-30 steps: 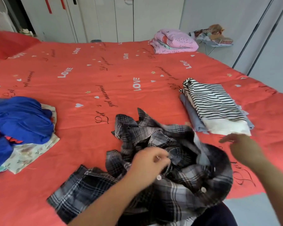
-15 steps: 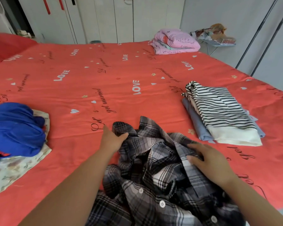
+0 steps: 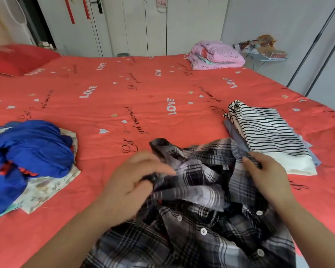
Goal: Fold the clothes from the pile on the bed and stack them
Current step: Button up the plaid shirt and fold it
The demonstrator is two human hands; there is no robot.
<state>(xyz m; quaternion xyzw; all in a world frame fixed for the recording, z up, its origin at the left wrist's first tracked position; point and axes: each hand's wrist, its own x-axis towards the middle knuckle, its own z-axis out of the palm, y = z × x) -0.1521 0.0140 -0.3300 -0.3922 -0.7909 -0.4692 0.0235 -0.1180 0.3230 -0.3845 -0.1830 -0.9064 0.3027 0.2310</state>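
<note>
Plaid shirt (image 3: pixel 197 225) crumpled at bottom center on bed (image 3: pixel 124 105). Left hand (image 3: pixel 132 186) and right hand (image 3: pixel 267 175) both grip its fabric. Striped-top folded stack (image 3: pixel 267 132) mid right, blue unfolded pile (image 3: pixel 27 151) mid left.

So the bed (image 3: pixel 124 89) fills pretty much the whole view. The shirt (image 3: pixel 201 238) is bunched up at 6 o'clock, on the near edge closest to the person. The left hand (image 3: pixel 132 186) grips its left side and the right hand (image 3: pixel 267 176) pinches its right edge. The folded stack (image 3: pixel 265 130) sits at 3 o'clock, its near-left corner touching the shirt. The unfolded pile (image 3: pixel 27 151) is way over at 9 o'clock, well apart from both. There's a pillow (image 3: pixel 17 59) at 10 o'clock in the far corner and a rolled quilt (image 3: pixel 217 55) at 1 o'clock on the far edge. The wardrobe doors (image 3: pixel 143 26) are behind the bed at 12.
</note>
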